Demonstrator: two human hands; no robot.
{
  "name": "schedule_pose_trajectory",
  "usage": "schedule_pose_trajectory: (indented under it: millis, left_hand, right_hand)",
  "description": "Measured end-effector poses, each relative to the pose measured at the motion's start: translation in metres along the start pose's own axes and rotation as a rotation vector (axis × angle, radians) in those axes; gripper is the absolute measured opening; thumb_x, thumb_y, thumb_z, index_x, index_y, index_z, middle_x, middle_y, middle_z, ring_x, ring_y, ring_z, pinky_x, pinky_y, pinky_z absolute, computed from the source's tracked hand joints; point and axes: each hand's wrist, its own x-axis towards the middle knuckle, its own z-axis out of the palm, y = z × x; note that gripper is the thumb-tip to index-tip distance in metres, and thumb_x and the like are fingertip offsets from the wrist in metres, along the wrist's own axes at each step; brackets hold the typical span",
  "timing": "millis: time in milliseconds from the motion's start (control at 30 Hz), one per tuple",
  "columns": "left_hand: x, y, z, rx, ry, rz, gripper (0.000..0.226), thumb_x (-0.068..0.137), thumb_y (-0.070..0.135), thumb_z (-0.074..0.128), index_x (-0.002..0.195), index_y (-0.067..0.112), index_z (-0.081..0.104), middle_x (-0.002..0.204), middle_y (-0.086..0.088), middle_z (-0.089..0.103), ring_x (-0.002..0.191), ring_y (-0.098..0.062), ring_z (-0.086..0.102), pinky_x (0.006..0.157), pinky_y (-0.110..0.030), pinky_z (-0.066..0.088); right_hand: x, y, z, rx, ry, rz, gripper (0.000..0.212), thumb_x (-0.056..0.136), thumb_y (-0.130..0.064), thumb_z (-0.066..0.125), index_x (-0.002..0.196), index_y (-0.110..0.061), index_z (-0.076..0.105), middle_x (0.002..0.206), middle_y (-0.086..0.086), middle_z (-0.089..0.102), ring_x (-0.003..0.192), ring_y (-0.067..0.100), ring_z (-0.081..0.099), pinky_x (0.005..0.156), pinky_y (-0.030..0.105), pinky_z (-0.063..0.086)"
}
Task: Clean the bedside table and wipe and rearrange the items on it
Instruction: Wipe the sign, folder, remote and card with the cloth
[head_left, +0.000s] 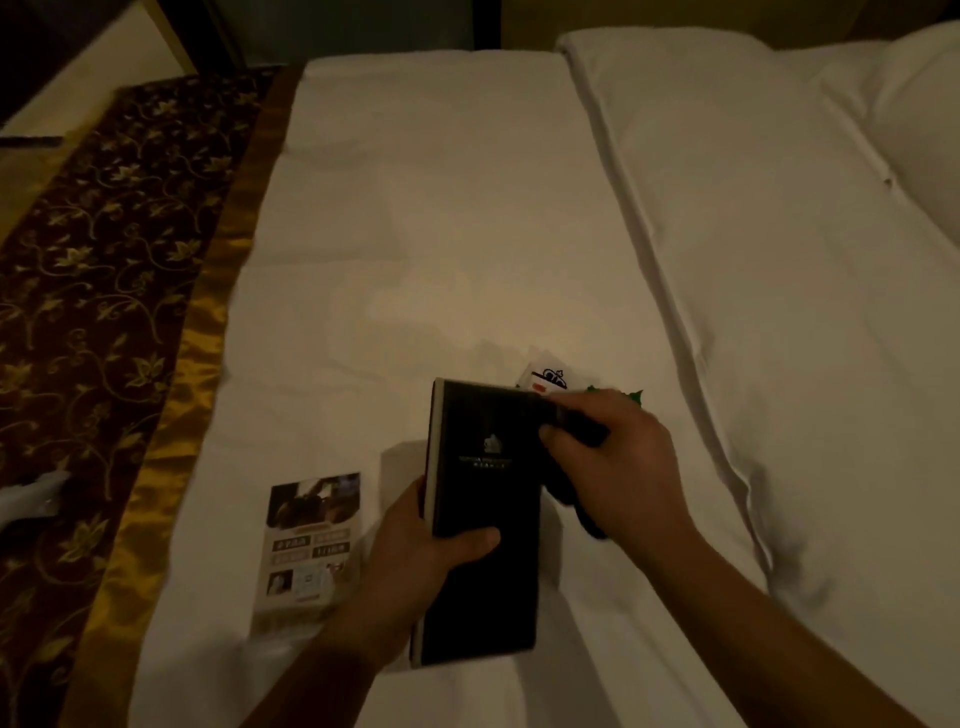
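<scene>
Your left hand (415, 540) clamps the black folder (483, 519) above the bed's (467, 208) near edge; your right hand (613, 467) presses a dark cloth (582, 512) on it. Loose grip risks dropping it onto the leaflet (311, 540); card (545, 379) beyond could slide.

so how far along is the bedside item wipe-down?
Done, apparently: items are off the table, with a leaflet and a small white card lying on the white bed sheet. In hand: left hand holds the black folder while right hand presses a dark cloth on its cover. Left: the table itself is out of view; nothing shows rearranging.
</scene>
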Motion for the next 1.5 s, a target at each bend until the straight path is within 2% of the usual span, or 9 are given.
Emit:
schedule_pose_trajectory:
  millis: [100,267,400,567,733,967,1167,1300,1500]
  left_hand:
    - [-0.014,-0.004,0.008,0.057,-0.012,0.004,0.071,0.06,0.031,0.091,0.124,0.031,0.059,0.11,0.008,0.075,0.099,-0.013,0.073,0.085,-0.039,0.06]
    - [-0.02,-0.004,0.011,-0.185,0.031,-0.051,0.051,0.077,0.054,0.066,0.121,0.029,0.064,0.107,-0.002,0.077,0.098,-0.022,0.074,0.076,-0.037,0.061]
    - [-0.018,-0.007,0.009,-0.217,0.047,-0.101,0.055,0.089,0.065,0.041,0.122,0.029,0.065,0.108,-0.007,0.076,0.099,-0.025,0.074,0.08,-0.042,0.06]
    - [-0.02,-0.013,0.02,-0.148,0.031,-0.073,0.055,0.076,0.075,0.043,0.109,0.04,0.07,0.107,0.003,0.077,0.099,-0.016,0.073,0.082,-0.035,0.059]
    - [-0.019,-0.017,0.018,-0.19,0.061,-0.078,0.059,0.084,0.069,0.033,0.109,0.033,0.072,0.094,0.001,0.079,0.085,-0.013,0.076,0.059,-0.021,0.057]
    - [-0.021,-0.022,0.008,-0.217,0.066,-0.125,0.058,0.092,0.069,0.035,0.118,0.031,0.069,0.11,-0.006,0.076,0.103,-0.024,0.073,0.092,-0.051,0.057]
    - [-0.016,-0.019,0.01,-0.318,0.143,-0.139,0.058,0.093,0.069,0.039,0.115,0.027,0.072,0.111,-0.014,0.075,0.103,-0.031,0.072,0.089,-0.047,0.057]
    - [-0.012,-0.02,0.009,-0.373,0.275,-0.136,0.054,0.087,0.072,0.044,0.094,0.031,0.079,0.1,-0.011,0.078,0.093,-0.03,0.075,0.079,-0.045,0.061]
    - [-0.017,-0.025,0.011,-0.433,0.339,-0.106,0.043,0.086,0.073,0.045,0.083,0.045,0.077,0.096,-0.001,0.078,0.087,-0.022,0.076,0.072,-0.04,0.061]
  right_hand:
    - [0.019,-0.005,0.005,-0.253,0.016,-0.079,0.028,0.083,-0.021,0.065,0.106,-0.037,0.07,0.096,-0.009,0.061,0.079,0.002,0.055,0.062,0.004,0.037]
    - [-0.029,-0.004,0.015,-0.463,-0.189,-0.238,0.03,0.083,-0.029,0.065,0.111,-0.035,0.068,0.105,-0.007,0.062,0.09,0.012,0.06,0.068,0.027,0.054]
    - [-0.046,-0.002,0.017,-0.429,-0.29,-0.226,0.029,0.082,-0.033,0.065,0.111,-0.038,0.068,0.103,-0.012,0.062,0.088,0.009,0.061,0.066,0.026,0.054]
    - [-0.002,-0.014,0.03,-0.426,-0.031,-0.189,0.028,0.086,-0.024,0.062,0.113,-0.029,0.07,0.101,-0.002,0.061,0.09,0.016,0.059,0.07,0.031,0.053]
    - [-0.039,-0.012,0.044,-0.501,-0.268,-0.311,0.028,0.084,-0.028,0.061,0.109,-0.034,0.07,0.102,-0.006,0.061,0.09,0.015,0.059,0.062,0.026,0.048]
    - [-0.027,0.008,0.013,-0.645,-0.094,-0.142,0.027,0.088,-0.027,0.06,0.113,-0.031,0.068,0.104,-0.004,0.06,0.093,0.017,0.058,0.065,0.028,0.051]
    - [-0.105,-0.018,0.037,-0.568,-0.407,-0.372,0.024,0.071,-0.036,0.066,0.094,-0.036,0.072,0.087,-0.008,0.062,0.072,0.014,0.06,0.055,0.023,0.049]
    - [-0.121,-0.001,0.027,-0.53,-0.389,-0.481,0.023,0.072,-0.027,0.065,0.09,-0.036,0.074,0.08,-0.007,0.064,0.063,0.015,0.058,0.046,0.02,0.044]
    - [-0.114,0.022,0.007,-0.504,-0.278,-0.229,0.039,0.064,-0.013,0.082,0.098,-0.03,0.074,0.089,-0.006,0.066,0.07,0.016,0.061,0.049,0.027,0.051]
